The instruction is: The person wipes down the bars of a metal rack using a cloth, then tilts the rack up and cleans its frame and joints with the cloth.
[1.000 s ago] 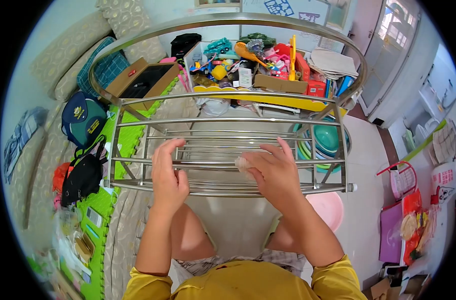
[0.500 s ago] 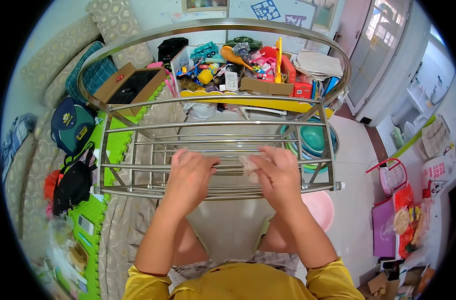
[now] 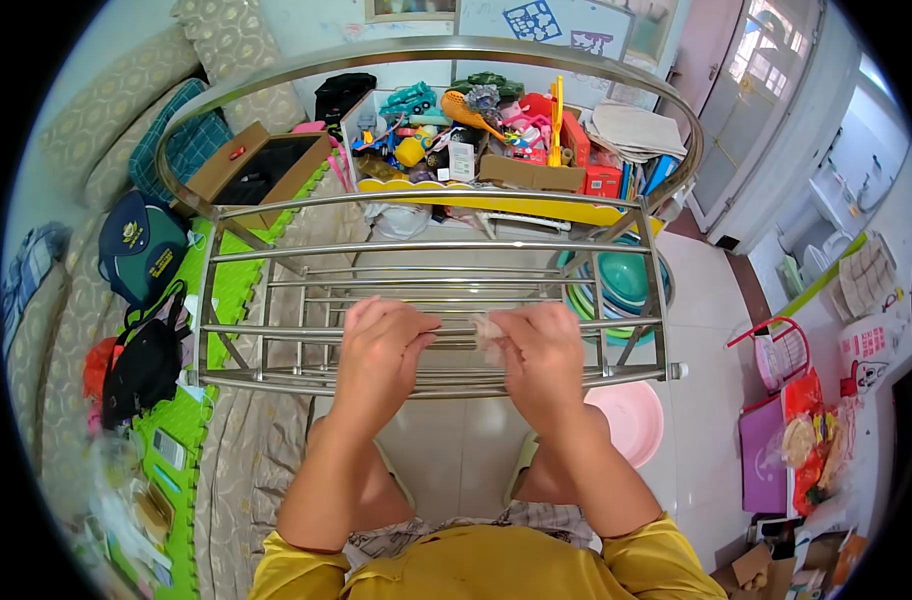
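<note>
A metal rack point(image 3: 376, 248) of shiny tubes stands in front of me, with a large curved bar arching over its far side. My left hand point(image 3: 381, 350) is at the rack's near bars, its fingers bent together; whether anything is between them is hidden. Across a small gap, my right hand point(image 3: 541, 350) pinches a crumpled, pale translucent piece point(image 3: 489, 338) that looks like thin plastic or tissue. Both hands are over the near horizontal tubes, and their contact with the metal is hard to make out.
Beyond the rack is a heap of toys point(image 3: 446, 130). Stacked basins point(image 3: 626, 280) stand behind its right end, and a pink basin point(image 3: 631, 420) is on the floor. At left, a black bag point(image 3: 146, 365) lies near a green mat point(image 3: 231, 290). A purple board point(image 3: 763, 455) stands right.
My left hand has gone from spread fingers to closed ones and moved right. My right hand, with the pale piece, has closed more tightly. The view has shifted slightly.
</note>
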`<state>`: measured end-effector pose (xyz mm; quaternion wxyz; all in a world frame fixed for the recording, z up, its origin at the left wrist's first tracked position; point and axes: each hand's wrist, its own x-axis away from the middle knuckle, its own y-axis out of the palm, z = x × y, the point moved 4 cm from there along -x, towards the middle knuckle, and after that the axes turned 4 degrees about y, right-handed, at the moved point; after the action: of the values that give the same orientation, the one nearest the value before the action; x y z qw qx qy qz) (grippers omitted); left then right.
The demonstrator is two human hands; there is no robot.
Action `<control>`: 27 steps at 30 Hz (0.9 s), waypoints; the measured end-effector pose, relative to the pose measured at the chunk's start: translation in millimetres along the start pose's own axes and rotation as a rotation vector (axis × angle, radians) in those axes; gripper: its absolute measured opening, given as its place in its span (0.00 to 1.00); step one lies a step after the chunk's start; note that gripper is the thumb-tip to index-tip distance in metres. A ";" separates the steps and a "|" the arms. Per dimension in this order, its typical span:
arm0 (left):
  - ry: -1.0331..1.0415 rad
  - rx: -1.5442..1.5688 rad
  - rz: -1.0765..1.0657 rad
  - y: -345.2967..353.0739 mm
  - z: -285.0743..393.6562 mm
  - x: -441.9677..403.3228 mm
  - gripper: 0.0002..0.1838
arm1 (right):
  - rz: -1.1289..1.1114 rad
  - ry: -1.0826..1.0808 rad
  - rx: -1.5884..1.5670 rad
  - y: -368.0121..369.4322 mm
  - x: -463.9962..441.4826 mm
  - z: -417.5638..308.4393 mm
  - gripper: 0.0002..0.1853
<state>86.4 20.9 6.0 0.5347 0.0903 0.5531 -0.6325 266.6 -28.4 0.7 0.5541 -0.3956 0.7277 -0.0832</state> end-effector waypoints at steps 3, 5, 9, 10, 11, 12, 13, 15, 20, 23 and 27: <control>0.020 -0.038 0.036 -1.1 2.7 -0.3 0.07 | 0.001 -0.017 -0.072 10.4 -2.3 -11.0 0.17; -0.006 -0.060 0.070 -1.9 2.5 -0.3 0.08 | -0.013 -0.033 -0.081 19.2 -2.1 -15.3 0.13; -0.002 -0.079 0.074 -0.2 -0.2 0.4 0.09 | -0.041 -0.037 -0.109 30.8 -4.8 -24.0 0.12; -0.003 -0.091 0.079 -0.5 -2.8 0.2 0.08 | -0.029 -0.053 -0.131 34.2 -6.0 -23.4 0.13; -0.006 -0.101 0.085 -0.4 -3.9 -0.4 0.08 | -0.020 -0.070 -0.152 35.3 -7.1 -22.6 0.13; -0.003 -0.105 0.085 0.4 -3.7 -1.9 0.08 | -0.016 -0.071 -0.154 34.4 -8.3 -20.3 0.13; -0.005 -0.094 0.087 0.4 -3.6 -2.5 0.08 | -0.023 -0.078 -0.129 32.9 -8.5 -17.7 0.14; -0.013 -0.089 0.081 -1.6 -2.5 -0.9 0.08 | -0.034 -0.079 -0.113 27.7 -6.3 -13.9 0.15; -0.038 -0.068 0.086 -2.8 1.2 -2.0 0.08 | -0.030 -0.025 -0.079 6.4 -3.2 2.5 0.16; -0.023 -0.069 0.086 -3.0 0.8 -1.2 0.08 | 0.006 -0.003 -0.039 -6.9 -0.3 14.2 0.15; -0.030 -0.071 0.081 -3.7 0.8 -0.9 0.08 | 0.010 0.029 0.010 -21.9 1.1 22.2 0.14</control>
<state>84.2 20.1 9.2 0.5710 0.0842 0.5630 -0.5916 296.5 -36.8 3.9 0.5460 -0.3880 0.7371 -0.0897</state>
